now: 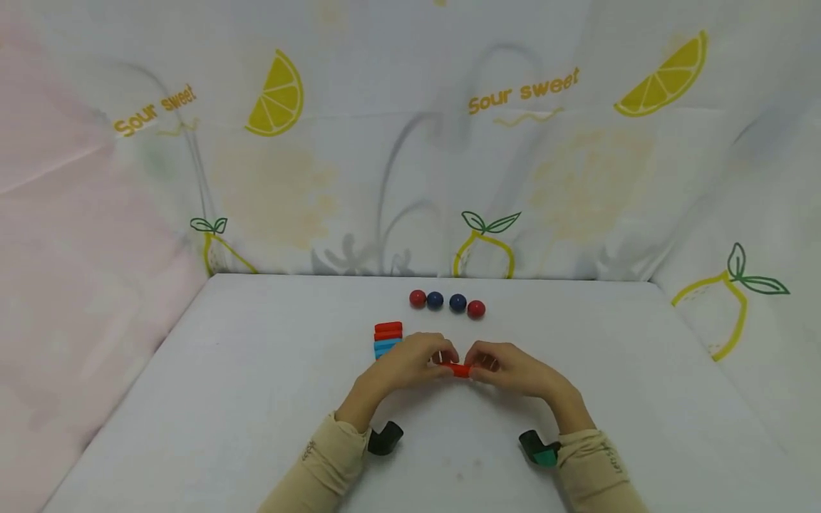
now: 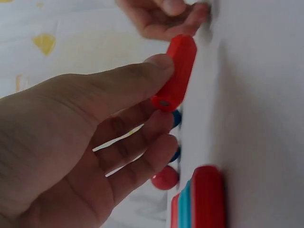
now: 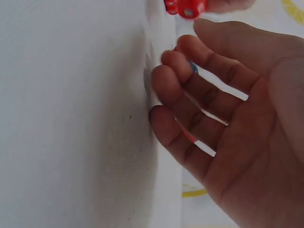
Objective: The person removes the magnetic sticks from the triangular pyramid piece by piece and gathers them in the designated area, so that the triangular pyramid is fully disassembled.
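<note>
A short, faceted red rod [image 1: 460, 370] with a grey spot in its end lies between the two hands. My left hand [image 1: 413, 358] pinches it between thumb and fingers, as the left wrist view shows of the rod [image 2: 176, 71]. My right hand [image 1: 513, 367] is at the rod's right end, its fingers loosely bent and spread. In the right wrist view the right thumb [image 3: 228, 35] is close to the rod's end [image 3: 191, 8]; whether it touches, I cannot tell. Beside the left hand lies a row of red rods [image 1: 388, 327] and blue rods [image 1: 387, 345], partly hidden by that hand.
Toward the back of the white table [image 1: 256, 399] stand two red balls [image 1: 417, 298] and two dark blue balls [image 1: 458, 303] in a line. A patterned cloth [image 1: 385, 142] hangs behind the table. Dark wrist cameras [image 1: 385, 438] sit on both wrists.
</note>
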`<state>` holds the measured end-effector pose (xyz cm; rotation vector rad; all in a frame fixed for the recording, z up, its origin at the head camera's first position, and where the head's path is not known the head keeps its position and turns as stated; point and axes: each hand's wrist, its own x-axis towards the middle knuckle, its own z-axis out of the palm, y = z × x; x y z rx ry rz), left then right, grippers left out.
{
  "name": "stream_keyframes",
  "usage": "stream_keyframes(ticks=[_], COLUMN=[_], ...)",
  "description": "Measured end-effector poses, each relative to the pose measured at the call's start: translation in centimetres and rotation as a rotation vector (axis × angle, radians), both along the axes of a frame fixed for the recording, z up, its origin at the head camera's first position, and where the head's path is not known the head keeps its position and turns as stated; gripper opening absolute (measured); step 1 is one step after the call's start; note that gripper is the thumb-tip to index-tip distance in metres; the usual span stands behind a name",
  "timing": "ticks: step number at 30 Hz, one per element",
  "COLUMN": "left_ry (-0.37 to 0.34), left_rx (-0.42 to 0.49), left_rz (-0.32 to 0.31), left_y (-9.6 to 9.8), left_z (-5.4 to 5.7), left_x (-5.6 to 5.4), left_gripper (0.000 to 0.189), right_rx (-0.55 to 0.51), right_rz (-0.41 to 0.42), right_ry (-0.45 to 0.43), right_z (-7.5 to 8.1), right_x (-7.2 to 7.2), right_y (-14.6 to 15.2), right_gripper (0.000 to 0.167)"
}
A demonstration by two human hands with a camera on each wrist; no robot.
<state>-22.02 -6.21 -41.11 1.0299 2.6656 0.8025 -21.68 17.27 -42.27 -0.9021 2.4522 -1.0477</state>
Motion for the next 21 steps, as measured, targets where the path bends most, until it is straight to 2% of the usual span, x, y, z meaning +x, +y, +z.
stream_keyframes(ticks=[6, 10, 14, 21], left_ry=[-0.058, -0.126, -0.184, -0.19], left_rx=[-0.096, -0.153, -0.184, -0.176], left_rz=[0.022, 0.061, 0.099, 0.111], left_y=[-4.0, -5.9, -6.7, -6.8], left_z=[1.7, 2.1, 2.0, 1.7], left_x=[-0.2, -0.3, -0.5, -0.9], left_gripper=[0.004, 0.011, 0.012, 0.014], right_rx=[0.078, 0.078, 0.076, 0.08], right_rz=[-0.002, -0.001, -0.003, -0.009], right_ry=[-0.051, -0.046, -0.045, -0.058], right_z=[-0.2, -0.2, -0.1, 0.0], right_x=[0.1, 0.1, 0.2, 0.2], right_y=[0.0, 0.1, 0.2, 0.2], right_gripper=[0.011, 0.013, 0.014, 0.014])
